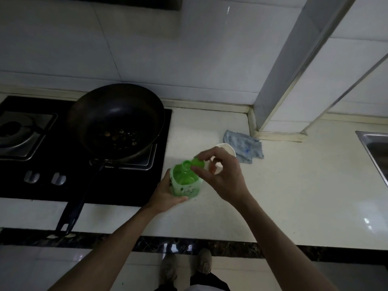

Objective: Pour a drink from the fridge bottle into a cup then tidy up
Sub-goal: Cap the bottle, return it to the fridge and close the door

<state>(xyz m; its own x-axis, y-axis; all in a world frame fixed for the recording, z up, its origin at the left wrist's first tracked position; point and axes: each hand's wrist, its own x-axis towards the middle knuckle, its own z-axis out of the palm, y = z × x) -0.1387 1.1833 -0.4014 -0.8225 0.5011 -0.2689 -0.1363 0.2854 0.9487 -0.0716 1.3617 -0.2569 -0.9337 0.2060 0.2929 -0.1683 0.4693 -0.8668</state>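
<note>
While the white tiled wall (126,49) fills the view from ten round to two o'clock, the pale countertop (283,196) spreads below it, and that's our stage. Over at nine o'clock sits the black hob (25,192), with a big dark pan (115,114) on its right-hand ring, handle pointing down towards seven, dark bits scattered in its bottom. A bare steel burner (14,133) shows at nine o'clock of the pan. Far out at three o'clock, the corner of a steel sink (375,148) cuts into view. A crumpled blue cloth (243,145) lies on the counter just past centre, at one o'clock of the action. And here's the action, dead centre: the green bottle (184,183) stands upright just off the hob's right edge, the left hand (165,196) gripping its body from seven o'clock, thumb across the near side, the other fingers hidden behind it. The right hand (222,177) comes in from four o'clock, thumb and forefinger pinching the green cap (199,162) right beside the bottle's neck, the rest loosely curled. The white cup (227,148) stands at one o'clock of the bottle, mostly hidden behind that hand, its far rim touching the cloth.
</note>
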